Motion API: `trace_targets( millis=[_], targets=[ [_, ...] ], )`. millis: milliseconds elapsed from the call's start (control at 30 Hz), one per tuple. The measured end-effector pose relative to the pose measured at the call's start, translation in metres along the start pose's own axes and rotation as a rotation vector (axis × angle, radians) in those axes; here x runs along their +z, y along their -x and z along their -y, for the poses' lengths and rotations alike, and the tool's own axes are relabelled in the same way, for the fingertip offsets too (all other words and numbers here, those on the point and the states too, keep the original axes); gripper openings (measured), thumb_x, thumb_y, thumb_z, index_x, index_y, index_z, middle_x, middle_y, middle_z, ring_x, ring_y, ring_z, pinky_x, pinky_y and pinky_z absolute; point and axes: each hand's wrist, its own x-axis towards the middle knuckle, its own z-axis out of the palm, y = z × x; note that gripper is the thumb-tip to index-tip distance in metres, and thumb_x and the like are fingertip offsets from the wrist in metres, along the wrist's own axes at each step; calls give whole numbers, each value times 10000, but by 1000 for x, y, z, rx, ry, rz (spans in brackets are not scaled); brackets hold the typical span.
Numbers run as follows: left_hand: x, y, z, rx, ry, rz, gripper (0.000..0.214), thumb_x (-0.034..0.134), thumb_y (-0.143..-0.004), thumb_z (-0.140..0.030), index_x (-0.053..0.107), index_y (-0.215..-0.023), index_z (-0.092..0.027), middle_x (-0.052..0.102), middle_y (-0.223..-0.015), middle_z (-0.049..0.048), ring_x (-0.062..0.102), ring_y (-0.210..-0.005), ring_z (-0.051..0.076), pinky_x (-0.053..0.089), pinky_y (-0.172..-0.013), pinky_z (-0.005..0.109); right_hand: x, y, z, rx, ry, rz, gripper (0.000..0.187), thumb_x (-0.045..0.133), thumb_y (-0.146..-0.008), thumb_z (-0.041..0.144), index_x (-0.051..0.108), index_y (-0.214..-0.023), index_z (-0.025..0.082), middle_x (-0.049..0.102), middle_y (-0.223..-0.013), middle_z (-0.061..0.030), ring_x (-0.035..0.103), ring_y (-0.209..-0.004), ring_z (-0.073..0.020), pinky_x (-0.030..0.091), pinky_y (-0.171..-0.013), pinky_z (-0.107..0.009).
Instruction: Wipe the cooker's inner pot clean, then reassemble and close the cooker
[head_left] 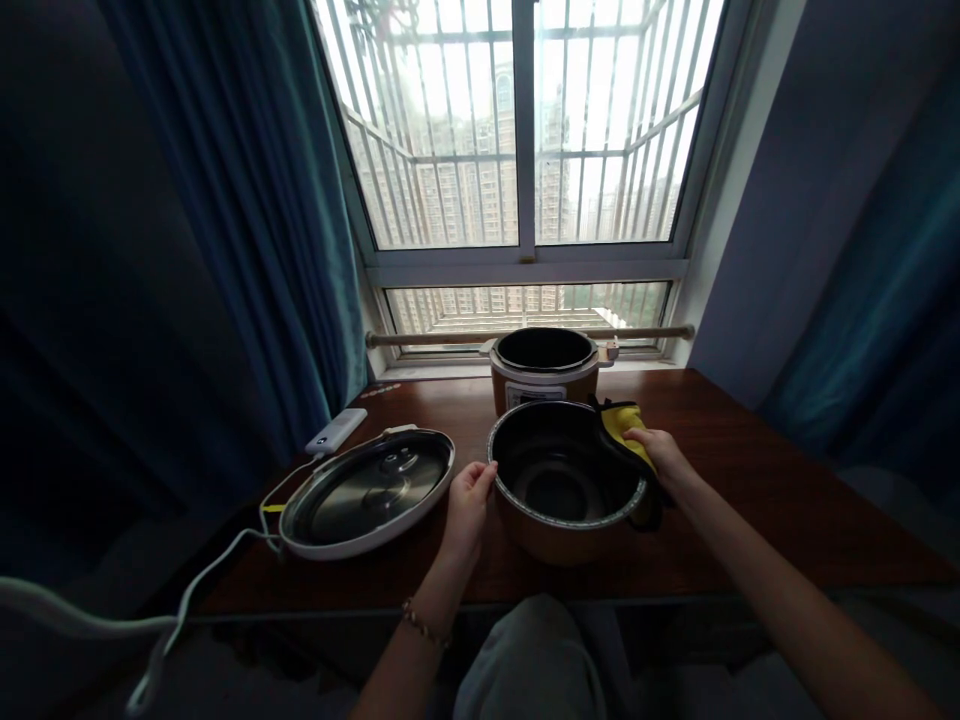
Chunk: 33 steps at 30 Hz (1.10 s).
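Head view: a person sits at a dark wooden table (750, 480) under a barred window (525, 130).
Pot: the inner pot (566, 480) stands upright on the table, right in front of the person.
Left hand: the left hand (469, 500) grips the pot's rim at 9 o'clock, fingers curled over the edge, thumb outside.
Right hand: the right hand (660, 455) lies at 2 o'clock on the rim, fingers loosely bent, pressing a yellow cloth (626, 425) against it.
Cooker: the cooker body (545, 370) stands at 12 o'clock, just behind the pot.
Lid: the lid (367, 490) lies at 9 o'clock, beside the left hand, not touching it.
Cable: a white cable (210, 565) trails off at 8 o'clock.
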Motion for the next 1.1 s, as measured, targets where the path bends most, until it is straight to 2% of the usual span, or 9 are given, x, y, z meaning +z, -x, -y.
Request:
trace_targets(
  millis=[467, 1100],
  targets=[
    [5, 26, 20, -17, -45, 1, 335, 640, -679, -447, 512, -603, -147, 458, -554, -47, 386, -538, 79, 329, -542, 201, -26, 7, -17, 7, 7, -15, 18, 612, -611, 116, 608, -626, 126, 646, -524, -34, 581, -426, -140, 463, -419, -216],
    [2, 32, 35, -38, -113, -40, 391, 646, -641, -520, 508, -601, -157, 479, -559, -31, 414, -542, 95, 346, -544, 214, -26, 6, -28, 21, -9, 29, 59, 612, -614, 122, 615, -672, 127, 666, -579, -45, 609, -483, -155, 491, -467, -230]
  ],
)
